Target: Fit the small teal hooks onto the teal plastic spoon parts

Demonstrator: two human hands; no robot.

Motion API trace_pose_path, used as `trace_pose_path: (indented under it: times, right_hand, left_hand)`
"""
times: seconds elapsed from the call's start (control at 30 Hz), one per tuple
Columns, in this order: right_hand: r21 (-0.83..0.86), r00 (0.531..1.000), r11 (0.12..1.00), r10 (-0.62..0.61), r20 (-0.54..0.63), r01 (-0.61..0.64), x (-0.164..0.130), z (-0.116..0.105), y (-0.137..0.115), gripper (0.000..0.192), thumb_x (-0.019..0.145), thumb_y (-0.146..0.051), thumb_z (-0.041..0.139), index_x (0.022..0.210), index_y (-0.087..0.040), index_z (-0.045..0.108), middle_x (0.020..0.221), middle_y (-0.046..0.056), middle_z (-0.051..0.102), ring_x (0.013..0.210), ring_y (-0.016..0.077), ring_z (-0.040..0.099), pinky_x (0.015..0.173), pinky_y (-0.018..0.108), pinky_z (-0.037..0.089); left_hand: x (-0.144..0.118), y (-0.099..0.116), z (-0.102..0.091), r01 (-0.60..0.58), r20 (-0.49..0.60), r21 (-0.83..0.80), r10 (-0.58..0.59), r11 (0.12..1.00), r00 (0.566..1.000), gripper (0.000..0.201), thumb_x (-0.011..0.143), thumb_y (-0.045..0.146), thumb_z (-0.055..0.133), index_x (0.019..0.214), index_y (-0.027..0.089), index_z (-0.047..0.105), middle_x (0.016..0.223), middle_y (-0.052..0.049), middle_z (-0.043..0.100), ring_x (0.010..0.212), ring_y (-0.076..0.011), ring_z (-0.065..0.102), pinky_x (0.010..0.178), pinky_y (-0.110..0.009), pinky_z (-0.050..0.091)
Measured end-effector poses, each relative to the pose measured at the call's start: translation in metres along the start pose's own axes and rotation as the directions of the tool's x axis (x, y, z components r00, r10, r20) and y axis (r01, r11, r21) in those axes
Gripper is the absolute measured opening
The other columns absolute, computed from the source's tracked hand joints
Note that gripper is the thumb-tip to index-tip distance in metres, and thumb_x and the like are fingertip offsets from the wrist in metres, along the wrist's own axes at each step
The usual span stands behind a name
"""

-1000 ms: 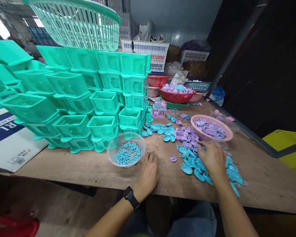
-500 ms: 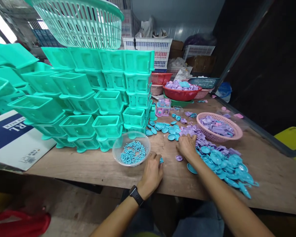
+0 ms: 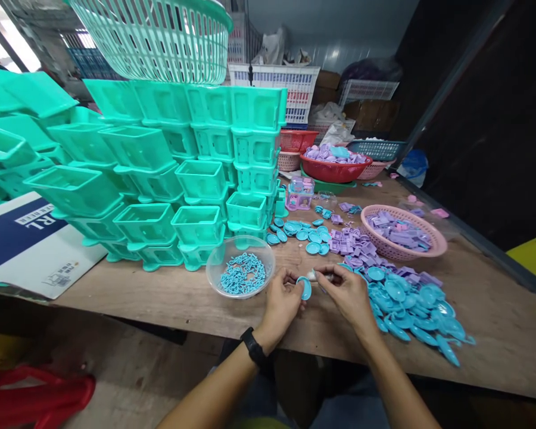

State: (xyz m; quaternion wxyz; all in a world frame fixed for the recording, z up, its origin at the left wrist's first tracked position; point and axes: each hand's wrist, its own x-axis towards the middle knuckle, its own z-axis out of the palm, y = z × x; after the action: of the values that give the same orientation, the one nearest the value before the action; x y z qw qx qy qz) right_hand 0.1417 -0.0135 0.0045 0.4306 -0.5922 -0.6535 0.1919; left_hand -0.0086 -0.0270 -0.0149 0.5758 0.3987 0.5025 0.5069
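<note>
A cluttered workroom is surrounding a wooden desk (image 3: 138,292) that is carrying stacked teal tubs (image 3: 170,167), a clear bowl of small blue bits (image 3: 241,274), a pink basket of lilac parts (image 3: 402,232) and a loose heap of blue discs (image 3: 411,304). Farther back, a red basket (image 3: 335,170) is holding more lilac pieces.

Near the front edge, the two hands are meeting just right of the clear bowl. The left hand (image 3: 282,302), with a black watch on its wrist, is pinching a small blue disc (image 3: 304,288) between thumb and fingertips, its grip pressed on the rim. The right hand (image 3: 349,293) is closing its fingertips on something small and pale beside that disc; what it is, I cannot tell.

The parts are tiny and slick-looking, so a light pinch could be letting the disc slip and drop off the near edge to the floor. The right forearm is also hanging over the loose heap, and a careless sweep could be scattering those discs.
</note>
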Motion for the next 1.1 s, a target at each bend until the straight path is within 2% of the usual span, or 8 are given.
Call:
trace_pose_path:
  times: [0.1,0.2,0.3,0.5,0.63,0.8,1.0,1.1]
  right_hand:
    - [0.165,0.997,0.984,0.068,-0.024,-0.063,-0.013,0.004,-0.002,0.031,0.081,-0.047,0.068,0.093,-0.02,0.078,0.09,0.008,0.08,0.072,0.0218,0.073,0.065,0.031,0.057]
    - [0.185,0.996,0.982,0.043,-0.083,-0.027,-0.021,0.007,-0.003,0.03,0.08,-0.045,0.069,0.097,-0.022,0.079,0.102,0.01,0.079,0.089,0.0253,0.074,0.075,0.035,0.059]
    - [0.146,0.991,0.988,-0.021,-0.135,0.041,-0.025,0.01,-0.005,0.025,0.083,-0.043,0.067,0.094,-0.024,0.081,0.104,0.01,0.079,0.098,0.0265,0.073,0.081,0.038,0.059]
    - [0.013,0.975,0.99,-0.135,-0.176,0.14,-0.03,0.013,-0.012,0.021,0.09,-0.039,0.062,0.089,-0.025,0.078,0.1,0.008,0.079,0.092,0.0244,0.074,0.08,0.036,0.059]
    - [-0.096,0.956,0.983,-0.173,-0.237,0.154,-0.035,0.006,-0.014,0.018,0.092,-0.037,0.063,0.092,-0.025,0.077,0.087,0.003,0.08,0.077,0.0205,0.075,0.069,0.029,0.058]
    - [-0.111,0.931,0.962,-0.269,-0.245,0.249,-0.038,-0.001,-0.017,0.016,0.094,-0.032,0.065,0.095,-0.024,0.08,0.091,0.003,0.08,0.08,0.0183,0.075,0.072,0.027,0.059]
    - [-0.077,0.953,0.985,-0.169,-0.25,0.154,-0.041,0.001,-0.019,0.022,0.093,-0.039,0.066,0.1,-0.025,0.081,0.093,0.006,0.079,0.078,0.0191,0.074,0.068,0.028,0.06]
    - [-0.064,0.964,0.991,-0.127,-0.233,0.115,-0.042,0.001,-0.018,0.026,0.093,-0.042,0.063,0.102,-0.025,0.081,0.096,0.007,0.079,0.083,0.0211,0.074,0.072,0.031,0.06]
  left_hand:
    - [0.0,0.002,0.003,-0.021,-0.029,-0.045,0.02,0.999,0.999,0.015,0.073,0.023,0.069,0.085,0.016,0.063,0.075,0.002,0.062,0.053,-0.0111,0.06,0.042,-0.022,0.053]
    - [-0.002,0.003,0.004,-0.025,-0.007,-0.068,0.025,0.997,1.0,0.018,0.073,0.023,0.071,0.089,0.014,0.071,0.079,-0.003,0.069,0.061,-0.0134,0.064,0.048,-0.023,0.058]
    - [-0.004,0.003,0.005,-0.048,0.005,-0.095,0.049,0.994,0.999,0.018,0.073,0.025,0.073,0.087,0.014,0.074,0.078,-0.004,0.072,0.062,-0.0148,0.065,0.049,-0.023,0.058]
    - [-0.002,0.003,0.005,-0.101,0.003,-0.078,0.102,0.992,0.995,0.015,0.073,0.024,0.071,0.083,0.014,0.074,0.075,-0.005,0.074,0.061,-0.0155,0.066,0.053,-0.024,0.057]
    - [-0.001,0.002,0.005,-0.13,-0.03,-0.042,0.129,0.991,0.991,0.011,0.074,0.022,0.068,0.079,0.014,0.074,0.071,-0.004,0.074,0.06,-0.0158,0.067,0.057,-0.024,0.055]
    - [-0.001,-0.001,0.005,-0.208,-0.044,0.049,0.21,0.977,0.977,0.015,0.076,0.026,0.068,0.08,0.014,0.076,0.077,-0.007,0.077,0.068,-0.0183,0.069,0.065,-0.027,0.055]
    - [-0.001,-0.003,0.007,-0.211,-0.045,0.067,0.214,0.975,0.976,0.016,0.078,0.028,0.066,0.081,0.015,0.075,0.073,-0.006,0.075,0.063,-0.0171,0.066,0.061,-0.027,0.055]
    - [-0.001,-0.003,0.007,-0.221,-0.072,0.101,0.229,0.97,0.971,0.012,0.077,0.023,0.066,0.079,0.015,0.074,0.072,-0.004,0.075,0.063,-0.0167,0.066,0.06,-0.026,0.053]
